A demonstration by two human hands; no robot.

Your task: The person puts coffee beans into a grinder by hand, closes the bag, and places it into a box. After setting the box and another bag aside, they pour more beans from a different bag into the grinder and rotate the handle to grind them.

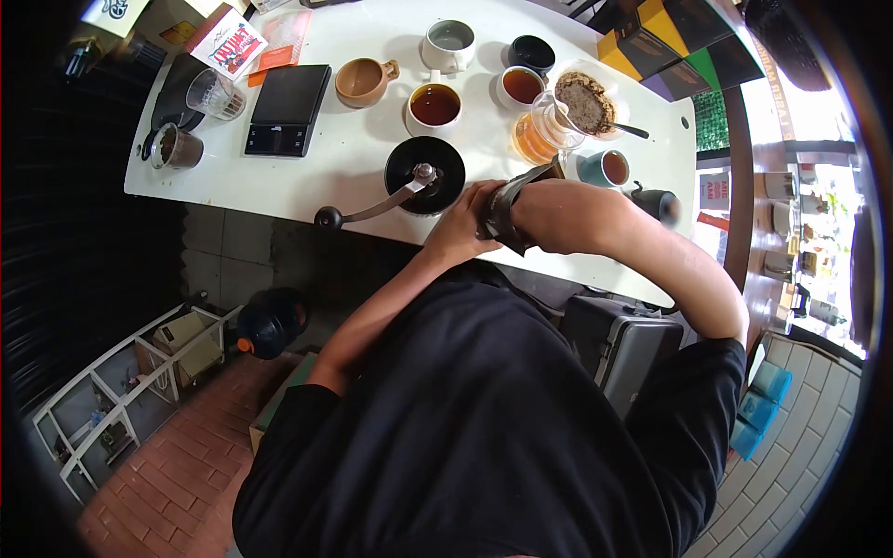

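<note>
My left hand (458, 229) is at the table's front edge, just right of a hand-crank coffee grinder (446, 166). Its fingers curl around the edge of a dark object (502, 216), whose kind I cannot make out. The grinder has a black bowl-shaped top, and its metal crank points left to a black knob. From the right, my right hand (539, 209) reaches in against the same dark object; its fingers are hidden. Behind the hands stands a glass server (528, 139) with amber liquid. Close by on the right is a teal cup (593, 169) of brown liquid.
Several cups stand farther back, including a brown cup (361, 86) and a white cup (433, 121). A black scale (286, 98) lies left of them. Coffee grounds (584, 102) fill a filter, with a spoon (633, 129) beside it. A hard case (628, 339) stands below the table.
</note>
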